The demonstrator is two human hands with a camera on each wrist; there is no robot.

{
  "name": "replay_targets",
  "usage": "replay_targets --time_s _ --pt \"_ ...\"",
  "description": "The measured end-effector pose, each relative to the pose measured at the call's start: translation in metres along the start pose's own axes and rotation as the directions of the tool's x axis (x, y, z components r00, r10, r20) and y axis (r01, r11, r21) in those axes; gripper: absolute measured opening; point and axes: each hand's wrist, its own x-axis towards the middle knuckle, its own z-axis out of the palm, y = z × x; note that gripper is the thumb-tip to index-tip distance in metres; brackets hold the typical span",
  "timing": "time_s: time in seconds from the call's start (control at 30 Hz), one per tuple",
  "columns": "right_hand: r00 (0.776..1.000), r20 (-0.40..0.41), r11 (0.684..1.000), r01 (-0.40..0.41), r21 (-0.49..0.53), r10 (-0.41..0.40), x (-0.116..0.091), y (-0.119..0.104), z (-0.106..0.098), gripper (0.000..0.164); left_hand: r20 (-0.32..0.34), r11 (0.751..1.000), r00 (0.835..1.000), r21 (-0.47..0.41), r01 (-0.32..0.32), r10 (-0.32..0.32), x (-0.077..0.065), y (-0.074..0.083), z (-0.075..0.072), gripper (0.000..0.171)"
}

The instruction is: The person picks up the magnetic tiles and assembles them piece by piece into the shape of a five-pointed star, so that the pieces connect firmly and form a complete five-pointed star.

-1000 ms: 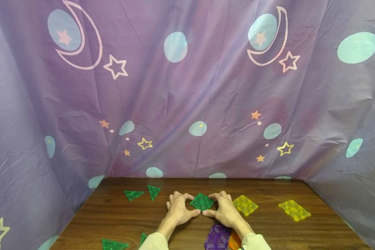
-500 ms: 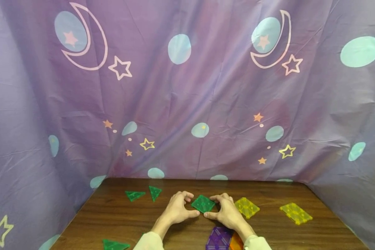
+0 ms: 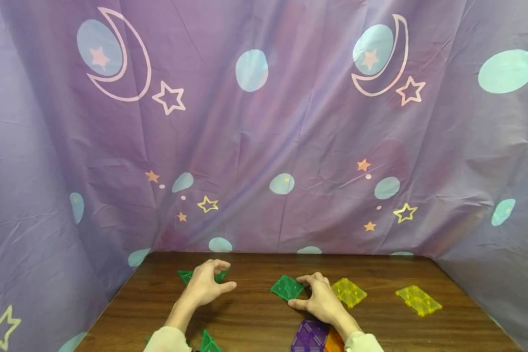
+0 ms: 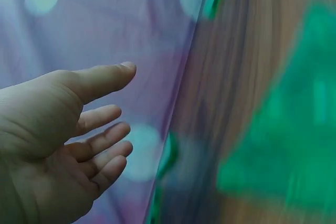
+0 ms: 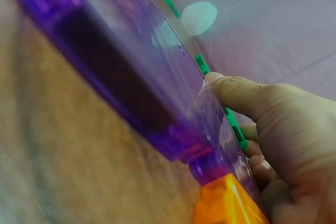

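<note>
A green diamond-shaped magnetic tile [image 3: 287, 287] lies flat near the middle of the wooden table. My right hand [image 3: 323, 300] holds its right corner, index finger at the far edge and thumb at the near edge. In the right wrist view the thumb [image 5: 236, 92] lies close over the tile's green rim [image 5: 234, 128]. My left hand [image 3: 204, 284] hovers over the left part of the table, thumb and fingers spread with nothing between them. It partly covers two green triangle tiles [image 3: 185, 275] beneath it. The left wrist view shows its open palm [image 4: 58, 140].
A purple tile [image 3: 309, 336] and an orange tile [image 3: 333, 341] lie before my right forearm. Two yellow tiles [image 3: 348, 292] are on the right. Another green triangle [image 3: 209, 342] sits at the front left. A purple patterned cloth [image 3: 264, 127] surrounds the table [image 3: 255, 322].
My left hand has left the green diamond tile and moved left over the green triangles. The right hand stays at the tile, which keeps its place.
</note>
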Motion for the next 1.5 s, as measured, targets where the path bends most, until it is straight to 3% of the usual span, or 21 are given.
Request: replay_targets --time_s 0.13,0.27,0.47,0.6,0.7,0.93,1.2,1.33,1.5 --pt "1.0 0.004 1.0 -0.003 -0.006 0.003 0.0 0.0 -0.001 0.071 -0.039 0.997 0.998 0.051 0.059 -0.057 -0.011 -0.023 -0.023 0.064" --pt "1.0 -0.001 1.0 -0.001 -0.004 0.001 0.0 0.0 -0.002 0.071 -0.04 0.994 0.997 0.092 0.063 -0.06 -0.017 -0.04 -0.031 0.073" --pt "1.0 -0.021 1.0 0.02 -0.02 -0.02 0.0 0.001 0.001 0.07 0.016 0.988 0.997 0.142 0.067 -0.07 -0.019 -0.05 -0.024 0.073" --pt "0.999 -0.034 0.999 0.032 -0.034 -0.033 0.001 0.0 0.002 0.071 0.035 0.986 0.997 0.158 0.056 -0.062 -0.019 -0.047 -0.02 0.073" --pt "0.998 -0.036 0.999 0.042 -0.032 -0.043 0.002 -0.002 0.001 0.072 0.091 0.987 0.994 0.152 0.049 -0.063 -0.019 -0.044 -0.017 0.071" --pt "0.999 -0.014 0.998 0.039 0.042 -0.038 -0.001 -0.008 -0.001 0.088 0.169 0.986 0.985 0.164 0.001 -0.029 -0.02 -0.056 -0.003 0.063" --pt "0.997 -0.032 0.975 0.069 0.213 -0.064 -0.004 -0.048 -0.002 0.085 0.247 0.987 0.969 0.149 -0.068 0.029 -0.02 -0.057 -0.001 0.058" --pt "0.995 0.016 0.941 0.091 0.325 -0.101 0.0 -0.076 0.012 0.079 0.269 0.989 0.963 0.138 -0.044 0.006 -0.024 -0.051 -0.005 0.057" --pt "0.989 0.074 0.916 0.086 0.392 -0.125 0.008 -0.101 0.037 0.079 0.301 0.996 0.954 0.089 -0.029 0.001 -0.024 -0.041 -0.008 0.053"
